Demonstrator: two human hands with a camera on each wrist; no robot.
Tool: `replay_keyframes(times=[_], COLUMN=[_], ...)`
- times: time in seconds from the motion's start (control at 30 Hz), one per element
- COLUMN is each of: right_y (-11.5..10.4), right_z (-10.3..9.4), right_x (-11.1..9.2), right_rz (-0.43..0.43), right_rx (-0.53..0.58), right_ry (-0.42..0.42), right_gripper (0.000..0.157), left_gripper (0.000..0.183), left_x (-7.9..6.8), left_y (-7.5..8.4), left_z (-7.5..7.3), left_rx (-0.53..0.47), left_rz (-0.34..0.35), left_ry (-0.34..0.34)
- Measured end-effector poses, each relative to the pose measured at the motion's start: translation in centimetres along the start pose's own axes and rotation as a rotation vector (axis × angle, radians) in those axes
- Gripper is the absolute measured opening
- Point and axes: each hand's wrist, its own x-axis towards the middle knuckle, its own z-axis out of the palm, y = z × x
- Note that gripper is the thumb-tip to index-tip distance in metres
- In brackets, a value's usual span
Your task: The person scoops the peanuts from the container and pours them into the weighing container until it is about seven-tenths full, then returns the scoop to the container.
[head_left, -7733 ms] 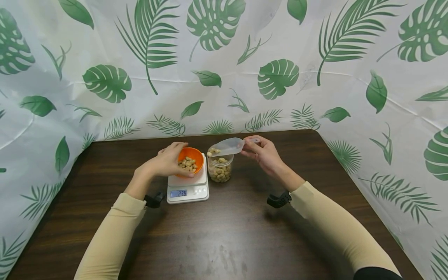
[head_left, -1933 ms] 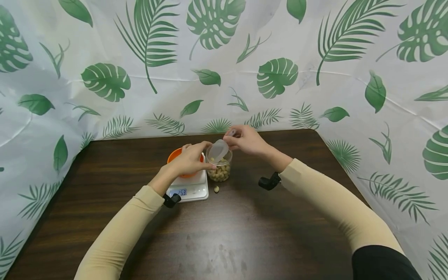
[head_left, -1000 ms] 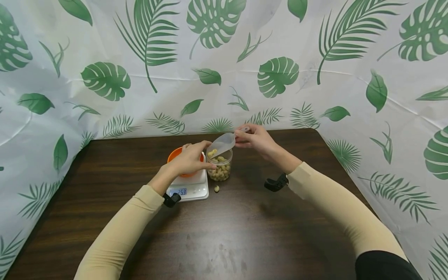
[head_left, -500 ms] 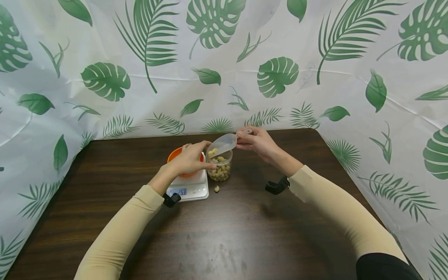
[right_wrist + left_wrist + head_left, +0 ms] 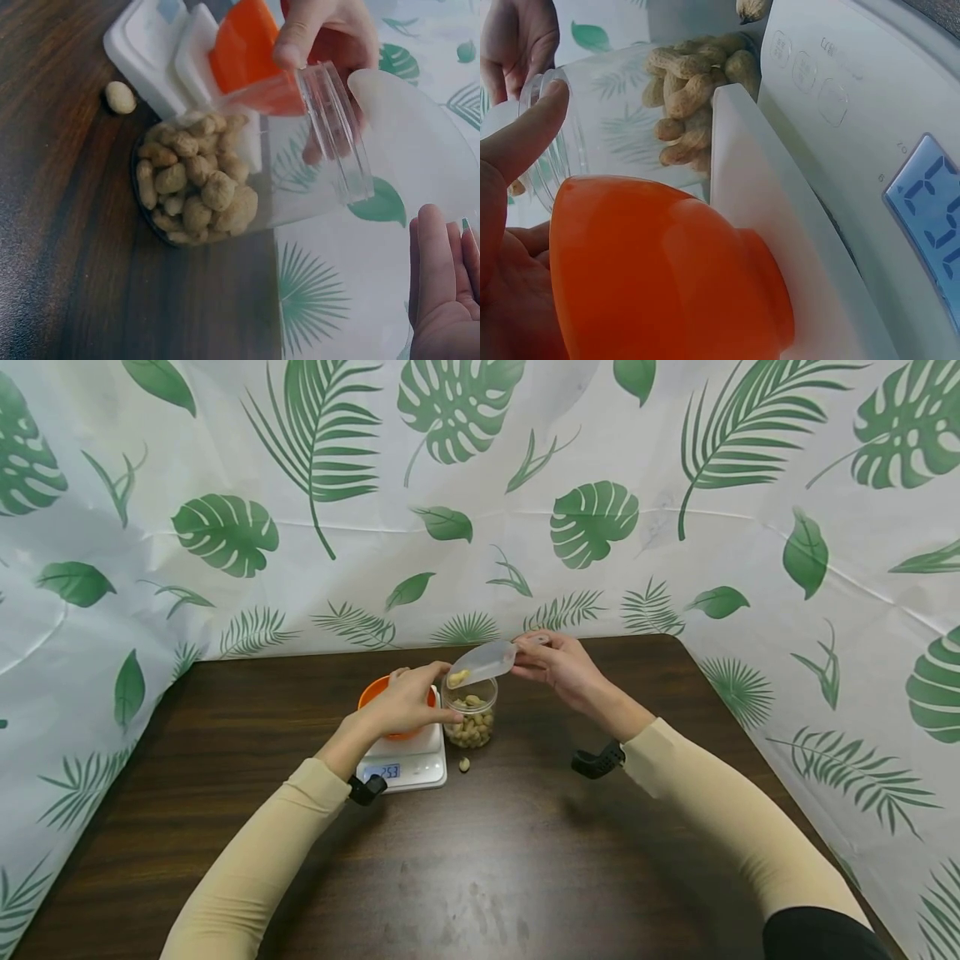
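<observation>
My left hand holds the clear jar near its rim, thumb in front and fingers behind. Peanuts fill the lower part of the jar. My right hand pinches the handle of a translucent scoop, tilted just above the jar's mouth with a little peanut load at its tip. An orange bowl, partly hidden behind my left hand in the head view, sits on a white kitchen scale. The scale's display appears to read 253.
One loose peanut lies on the dark wooden table, in front of the jar and beside the scale. A leaf-patterned curtain rises behind the table's far edge.
My left hand has gone from the bowl to the jar. The scoop dipped into the jar and rose again to the right. The display went from 238 to 253; a loose peanut now lies out.
</observation>
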Motion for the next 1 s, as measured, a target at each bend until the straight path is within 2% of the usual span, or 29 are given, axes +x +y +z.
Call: replay_keyframes(times=[0.27, 0.53, 0.77, 1.0], right_y=[-0.5, -0.4, 0.1, 0.5], right_z=[0.4, 1.7, 2.8, 3.8], right_x=[0.1, 0.4, 0.8, 1.1], right_rz=[-0.024, -0.062, -0.101, -0.113], right_rx=[0.006, -0.006, -0.003, -0.039], right_ry=[-0.020, -0.040, -0.056, -0.053], right_gripper=[0.013, 0.012, 0.011, 0.010], left_gripper=[0.085, 0.083, 0.080, 0.094], left_x=[-0.6, -1.6, -3.0, -4.8], left_y=[0.1, -0.5, -1.9, -3.6], left_z=[-0.5, -1.5, -2.2, -3.0], left_rx=[-0.016, -0.034, -0.075, -0.144], left_rz=[-0.009, -0.030, -0.064, -0.131], left_ry=[0.038, 0.083, 0.117, 0.080])
